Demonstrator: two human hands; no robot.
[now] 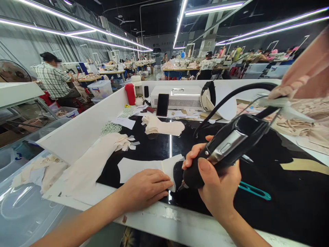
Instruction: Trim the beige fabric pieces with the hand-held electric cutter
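Head view shows the left hand (145, 188) pressing flat a white fabric piece (144, 166) while the right hand (218, 185) grips a black corded hand tool (226, 147), best kept steady and tip-low.

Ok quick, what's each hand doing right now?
Left hand: open, flat on the white fabric piece.
Right hand: closed around the black handheld tool.
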